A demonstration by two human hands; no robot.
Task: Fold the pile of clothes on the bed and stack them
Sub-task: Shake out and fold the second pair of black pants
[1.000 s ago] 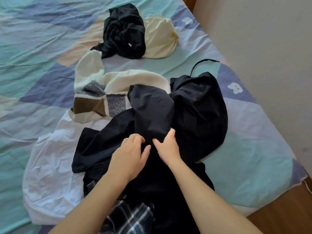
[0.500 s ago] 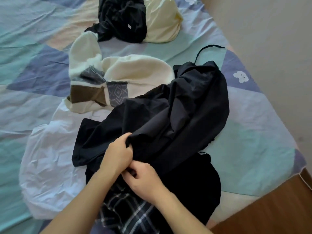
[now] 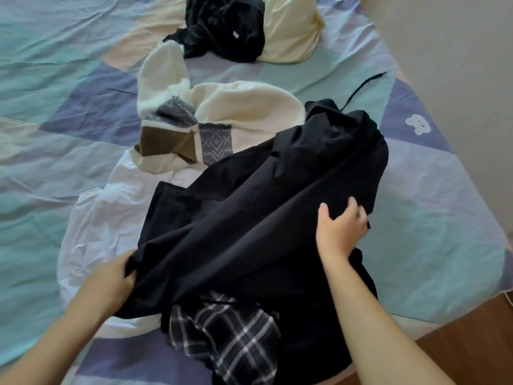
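Black garment (image 3: 266, 207): lies on the bed (image 3: 55, 79), stretched over the near end of the pile, on top of a plaid piece (image 3: 224, 332) and a white sheet-like cloth (image 3: 111, 218).
Long axis: runs on a slant, from the near left up to the far right, where a thin black cord (image 3: 361, 88) trails off.
Left hand (image 3: 111, 284): low at the near-left end, fingers curled round a bunched edge; that grip pinches the cloth tight.
Right hand (image 3: 340, 229): further off and to the right, thumb spread on top, fingers tucked over the right-hand edge, clasping it.
Between the grips: cloth pulled fairly taut, creased along the slant.
Nearer hand: left, so the far end looks the one to carry across.
Waiting: cream sweater (image 3: 222, 126) just behind, touching the black cloth; black bundle (image 3: 224, 23) and a pale yellow garment (image 3: 291, 31) well apart, unfolded.
Judgement: spreading first, no fold yet.
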